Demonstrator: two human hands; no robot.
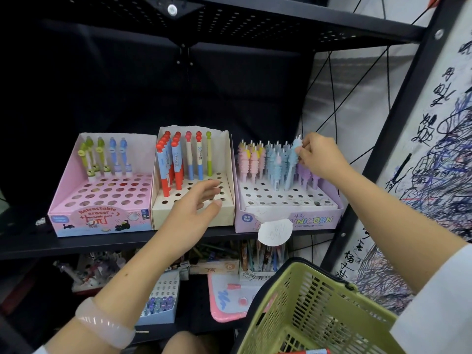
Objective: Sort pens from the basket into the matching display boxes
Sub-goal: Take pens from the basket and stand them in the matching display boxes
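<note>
Three display boxes stand on a black shelf. The pink box [76, 200] on the left holds green and blue pens. The cream box [166, 213] in the middle holds red-capped pens. The lilac unicorn box [288, 221] on the right holds pastel ridged pens. My right hand [319, 157] pinches the top of a light blue ridged pen [292, 162] that stands over the back right rows of the unicorn box. My left hand [196, 203] hovers with relaxed fingers over the front holes of the cream box, holding nothing. A green basket [306, 302] hangs at the lower right.
A lower shelf carries more pen boxes [161, 300] and a pink-edged drawing board [227, 297]. A round white tag [274, 232] hangs off the unicorn box front. A scribbled paper sheet [434, 175] covers the right side beyond the black shelf post [383, 149].
</note>
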